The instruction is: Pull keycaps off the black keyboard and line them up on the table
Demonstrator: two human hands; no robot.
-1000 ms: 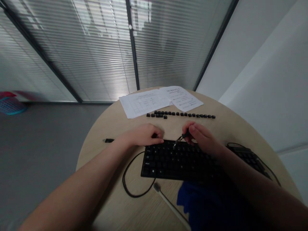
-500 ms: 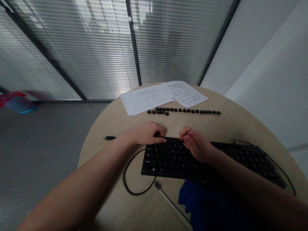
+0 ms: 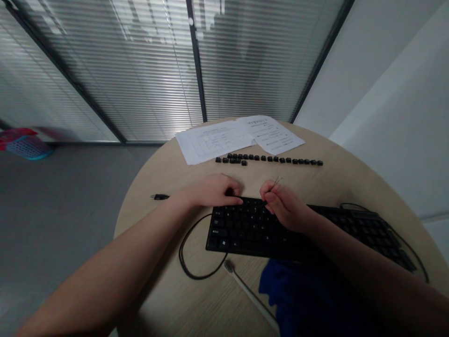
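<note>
A black keyboard lies across the round table, partly covered by my right forearm. My left hand is closed at its upper left edge, fingers curled behind and thumb lying over the top row. Over the upper keys, my right hand pinches a wire keycap puller, whose thin wire ends stick up past the fingers. Its lower part is hidden by the hand. Beyond both hands, several loose black keycaps stand in a long row, with a shorter row at the left.
Printed sheets lie at the table's far side. A toothbrush and a dark blue cloth are at the near side. The keyboard's cable loops left, near a USB plug. A basket stands on the floor.
The view has shifted slightly, so the table things sit a little higher in it. Both hands keep nearly the same place and grip on the keyboard and the keycap puller.
</note>
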